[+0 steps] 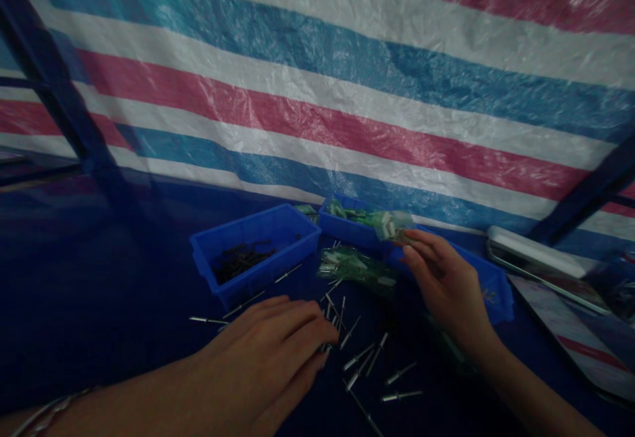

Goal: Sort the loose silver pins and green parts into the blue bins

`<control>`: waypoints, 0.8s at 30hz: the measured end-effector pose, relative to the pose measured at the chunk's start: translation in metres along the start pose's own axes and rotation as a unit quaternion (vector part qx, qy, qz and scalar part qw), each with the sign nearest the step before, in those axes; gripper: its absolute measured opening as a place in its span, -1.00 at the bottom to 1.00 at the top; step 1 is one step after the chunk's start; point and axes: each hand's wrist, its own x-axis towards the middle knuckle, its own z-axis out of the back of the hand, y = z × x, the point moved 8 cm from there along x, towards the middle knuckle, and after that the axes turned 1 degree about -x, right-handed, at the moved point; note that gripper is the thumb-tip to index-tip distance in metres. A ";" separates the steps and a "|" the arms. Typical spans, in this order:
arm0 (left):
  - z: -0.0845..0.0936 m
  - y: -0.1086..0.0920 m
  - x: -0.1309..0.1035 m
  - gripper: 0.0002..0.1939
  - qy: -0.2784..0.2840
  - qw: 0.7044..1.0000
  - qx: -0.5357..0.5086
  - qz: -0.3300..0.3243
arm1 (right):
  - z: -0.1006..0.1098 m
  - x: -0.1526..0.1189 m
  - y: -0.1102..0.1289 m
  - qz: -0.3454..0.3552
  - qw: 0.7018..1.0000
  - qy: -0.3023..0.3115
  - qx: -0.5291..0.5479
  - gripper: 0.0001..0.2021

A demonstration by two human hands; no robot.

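Note:
My left hand (pixel 278 344) is low over the dark blue table, fingers curled and pressed together around a few silver pop rivets at the fingertips. More pop rivets (pixel 366 361) lie scattered beside it. My right hand (pixel 449 281) pinches a small clear plastic bag (pixel 391 225) between thumb and fingers, over the far blue bins. Green-tinted plastic bags (pixel 354 266) with pale pieces inside rest on the table between my hands. Further similar bags fill the back blue bin (pixel 347 227).
On the left stands a blue bin (pixel 270 272) of dark screw-like pieces. A right-hand blue bin (pixel 501 298), partly behind my right hand, holds a few small pieces. A white device (pixel 540 262) and a flat panel (pixel 570 331) lie far right. Striped plastic sheeting (pixel 317 113) hangs behind.

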 end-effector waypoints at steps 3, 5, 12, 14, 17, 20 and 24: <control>0.000 -0.002 0.000 -0.69 -0.006 1.000 0.000 -0.010 | -0.009 0.000 0.004 0.026 0.999 0.019 0.017 -0.48; 0.000 -0.003 0.001 -0.68 -0.015 1.000 0.003 -0.009 | -0.015 -0.001 0.004 0.032 0.999 0.036 0.023 -0.43; 0.005 -0.004 0.003 -0.67 -0.026 0.999 0.011 -0.016 | -0.020 0.002 0.001 0.034 0.995 0.098 -0.002 -0.45; 0.004 -0.003 0.003 -0.67 -0.022 1.000 0.013 -0.015 | -0.022 0.001 0.001 0.040 0.993 0.111 -0.029 -0.46; 0.000 -0.001 0.003 -0.64 -0.034 0.999 0.018 -0.012 | -0.025 -0.001 0.003 0.052 0.989 0.124 -0.067 -0.46; -0.002 -0.001 0.003 -0.61 -0.045 0.999 0.021 -0.013 | -0.026 -0.001 0.004 0.058 0.985 0.128 -0.095 -0.46; -0.003 -0.003 0.001 -0.65 -0.008 1.000 0.016 -0.015 | -0.030 0.011 0.004 0.046 0.981 0.135 -0.134 -0.49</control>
